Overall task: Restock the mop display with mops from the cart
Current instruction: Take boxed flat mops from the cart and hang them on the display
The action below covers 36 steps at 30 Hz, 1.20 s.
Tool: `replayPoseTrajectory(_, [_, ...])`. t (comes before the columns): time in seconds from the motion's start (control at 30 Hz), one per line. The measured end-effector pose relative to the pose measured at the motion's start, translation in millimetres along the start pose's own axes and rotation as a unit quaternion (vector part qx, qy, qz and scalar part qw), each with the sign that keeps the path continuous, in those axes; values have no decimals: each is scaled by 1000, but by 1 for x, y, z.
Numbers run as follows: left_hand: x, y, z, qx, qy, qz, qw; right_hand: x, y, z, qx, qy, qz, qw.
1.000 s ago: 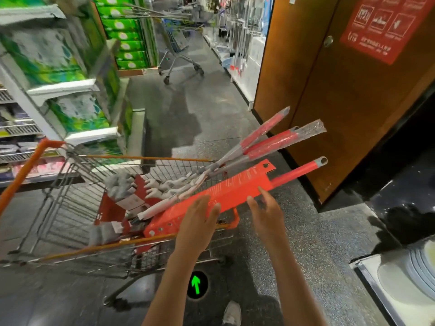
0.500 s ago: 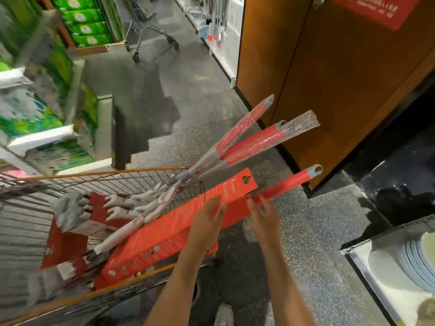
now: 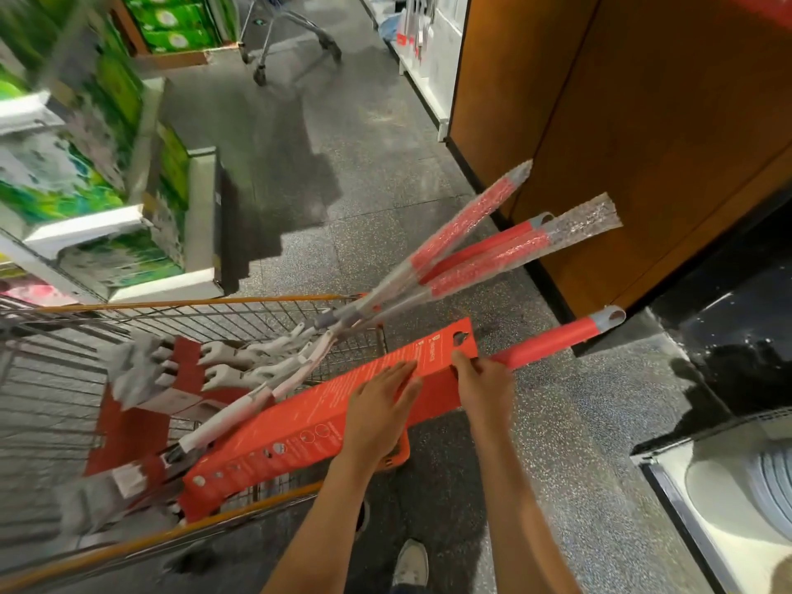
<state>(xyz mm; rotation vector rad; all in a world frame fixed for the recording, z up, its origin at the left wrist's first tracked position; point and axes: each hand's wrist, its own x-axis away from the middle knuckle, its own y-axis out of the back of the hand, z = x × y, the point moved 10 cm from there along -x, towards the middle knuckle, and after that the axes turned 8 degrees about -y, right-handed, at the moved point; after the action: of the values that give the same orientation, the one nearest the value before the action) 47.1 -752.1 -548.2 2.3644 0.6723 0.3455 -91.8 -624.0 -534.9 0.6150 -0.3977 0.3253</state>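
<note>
A wire cart (image 3: 193, 302) with an orange rim stands at the lower left. Across its near corner lies a mop in a long red cardboard sleeve (image 3: 291, 439), its red handle (image 3: 557, 338) jutting out to the right. My left hand (image 3: 381, 405) rests flat on the sleeve with straight fingers. My right hand (image 3: 484, 379) grips the sleeve's upper end where the handle comes out. Three more mops (image 3: 484, 259), with red handles wrapped in clear plastic, stick up out of the cart. Their white heads (image 3: 257, 358) lie inside it.
A brown wooden cabinet (image 3: 600, 122) stands close on the right. Shelves of green tissue packs (image 3: 85, 186) line the left. Another cart (image 3: 291, 32) stands far down the aisle beside a white shelf with hanging goods (image 3: 420, 36). Stacked plates (image 3: 737, 490) sit at the lower right.
Both hands moved up along the red sleeve toward its handle end. The left hand settled flat on it and the right hand closed on its end. The view tilted down.
</note>
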Motion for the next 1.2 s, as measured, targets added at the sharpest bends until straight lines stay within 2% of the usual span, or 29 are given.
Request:
replayPoseTrajectory(0.1, [12, 13, 3, -1, -3, 10, 1000, 20, -2, 4, -4, 10, -19, 1000])
replayPoseTrajectory(0.2, [27, 29, -4, -41, -40, 18, 998, 43, 0, 17, -28, 29, -29, 999])
replayPoseTrajectory(0.33, [43, 65, -8, -66, -87, -16, 994, 76, -1, 44, -49, 58, -14, 997])
replayPoseTrajectory(0.47, [57, 101, -10, -75, -100, -45, 991, 109, -4, 70, -58, 73, 6, 996])
replayPoseTrajectory(0.6, [71, 140, -5, -23, -97, -94, 991, 142, -18, 100, -82, 116, 71, 987])
replayPoseTrajectory(0.7, [82, 165, 7, 25, -83, -107, 990, 168, -23, 115, -151, 134, 110, 973])
replayPoseTrajectory(0.8, [98, 194, 15, 87, -102, -118, 984, 188, -28, 121, -196, 174, 98, 960])
replayPoseTrajectory(0.93, [127, 233, 20, 149, -127, -136, 971, 209, -47, 120, -183, 195, 87, 960])
replayPoseTrajectory(1.03, [145, 261, 26, 194, -137, -160, 958, 229, -72, 116, -204, 183, 139, 952])
replayPoseTrajectory(1.2, [173, 303, 16, 242, -191, -193, 931, 265, -116, 121, -205, 214, 245, 923])
